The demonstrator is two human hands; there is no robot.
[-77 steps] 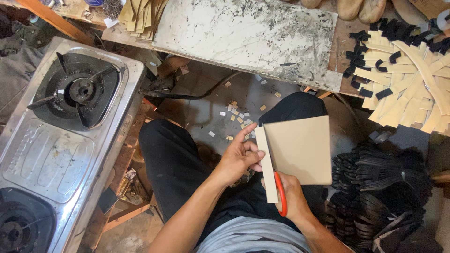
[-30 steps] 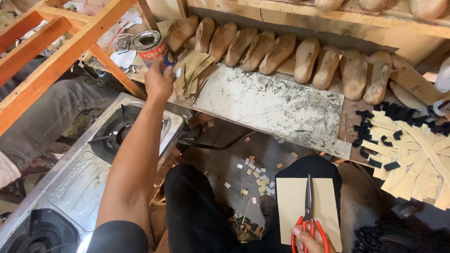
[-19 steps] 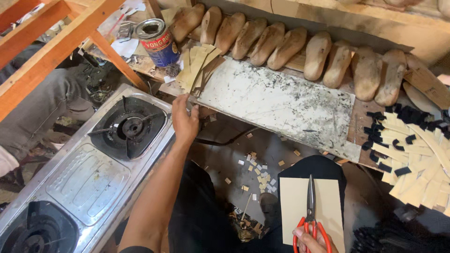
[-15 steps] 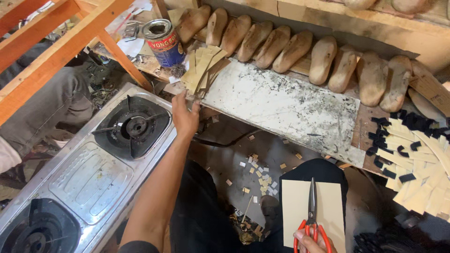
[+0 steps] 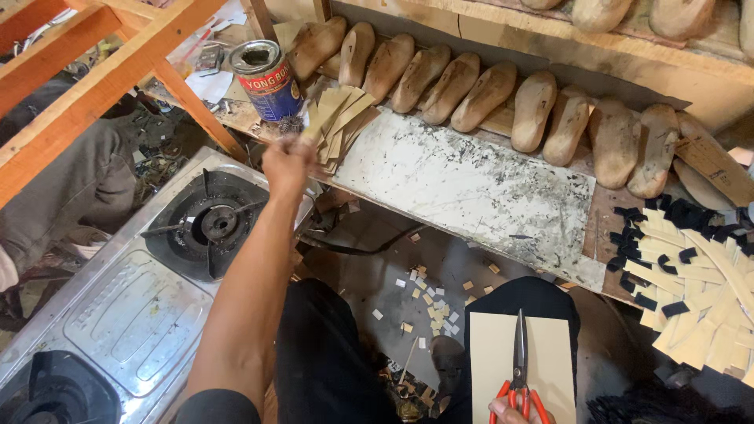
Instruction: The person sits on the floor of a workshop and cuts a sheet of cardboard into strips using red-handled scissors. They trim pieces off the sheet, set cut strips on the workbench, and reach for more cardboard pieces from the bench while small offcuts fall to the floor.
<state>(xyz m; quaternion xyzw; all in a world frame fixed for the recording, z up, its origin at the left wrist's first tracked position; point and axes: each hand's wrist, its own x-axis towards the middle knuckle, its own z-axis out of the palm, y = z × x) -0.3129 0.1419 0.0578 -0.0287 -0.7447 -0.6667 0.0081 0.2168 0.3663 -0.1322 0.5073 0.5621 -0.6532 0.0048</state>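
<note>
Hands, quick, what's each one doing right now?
Left hand: closed, gripping a tan strip at the strip stack.
Right hand: holding orange-handled scissors.

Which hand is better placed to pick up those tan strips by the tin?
Left, probably. The left hand is already at the tan strips, while the right hand holds scissors on the lap.

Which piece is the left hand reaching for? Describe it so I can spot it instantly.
Start at the speckled grey slab below the row of wooden shoe lasts. At its left end, beside the open tin can, lies a fanned stack of tan card strips. The left hand grips one lifted strip, the only raised one.
</note>
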